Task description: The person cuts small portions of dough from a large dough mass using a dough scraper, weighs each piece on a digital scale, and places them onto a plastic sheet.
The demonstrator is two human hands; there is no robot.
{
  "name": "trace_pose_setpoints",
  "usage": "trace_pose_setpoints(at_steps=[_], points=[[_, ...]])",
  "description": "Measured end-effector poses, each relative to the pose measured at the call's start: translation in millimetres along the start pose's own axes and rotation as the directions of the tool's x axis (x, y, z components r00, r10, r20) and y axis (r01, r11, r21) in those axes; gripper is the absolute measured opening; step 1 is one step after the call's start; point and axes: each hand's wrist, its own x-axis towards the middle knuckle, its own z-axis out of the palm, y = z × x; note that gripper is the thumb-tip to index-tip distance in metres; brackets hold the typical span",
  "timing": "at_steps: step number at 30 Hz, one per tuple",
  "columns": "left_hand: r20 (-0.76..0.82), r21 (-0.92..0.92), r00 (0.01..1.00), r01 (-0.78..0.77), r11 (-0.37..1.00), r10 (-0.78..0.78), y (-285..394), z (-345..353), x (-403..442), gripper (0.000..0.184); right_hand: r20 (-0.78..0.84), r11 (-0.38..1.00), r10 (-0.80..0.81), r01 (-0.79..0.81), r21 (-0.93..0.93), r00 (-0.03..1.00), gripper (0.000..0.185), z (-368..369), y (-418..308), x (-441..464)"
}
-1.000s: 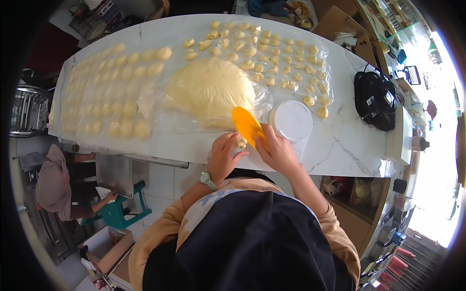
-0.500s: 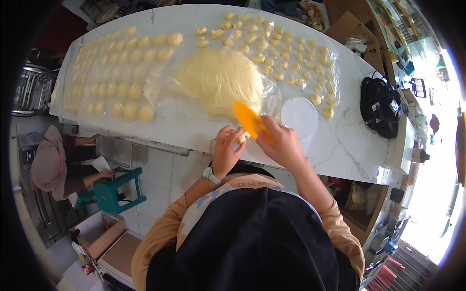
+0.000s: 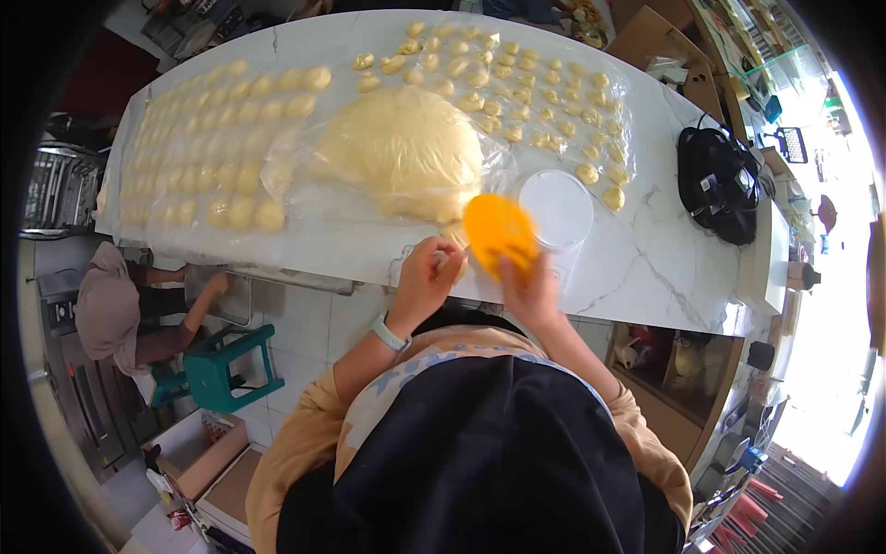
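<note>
My right hand (image 3: 532,294) grips a yellow-orange dough scraper (image 3: 498,233), its broad blade raised and slightly blurred. Just left of it, my left hand (image 3: 426,282) is closed near the table edge, with a small piece of dough mostly hidden in its fingers. Beyond both hands lies a large mound of dough (image 3: 401,143) partly under clear plastic, a narrow end of it reaching toward my left fingertips. Right of the scraper sits a white kitchen scale (image 3: 556,210) with a round top.
Rows of round dough balls (image 3: 242,175) lie under plastic at left, and smaller dough pieces (image 3: 546,115) at the back right. A black bag (image 3: 718,185) rests on the table's right end. At left, another person (image 3: 115,300) is by a metal tray and a green stool (image 3: 226,369).
The scraper has swung right and turned its broad side into view, moving away from my left hand. My left hand stays near the table edge. The other person's arm has moved toward the tray.
</note>
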Motion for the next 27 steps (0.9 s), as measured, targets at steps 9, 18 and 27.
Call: trace_pose_setpoints(at_steps=[9, 18, 27], points=[[0.289, -0.402, 0.946, -0.019, 0.916, 0.147, 22.5, 72.9, 62.0, 0.062, -0.540, 0.986, -0.118, 0.036, -0.161, 0.833, 0.029, -72.2, -10.4, 23.5], [-0.174, 0.799, 0.781, -0.244, 0.550, 0.600, -26.4, -8.5, -9.5, 0.053, -0.574, 0.987, 0.144, -0.080, 0.136, 0.806, 0.032, -70.0, 0.7, -0.6], [0.027, 0.575, 0.788, -0.516, 0.635, 0.615, -34.2, 20.3, 27.2, 0.037, -0.509, 0.993, 0.093, -0.044, 0.108, 0.856, 0.035, -63.7, -11.5, 7.5]])
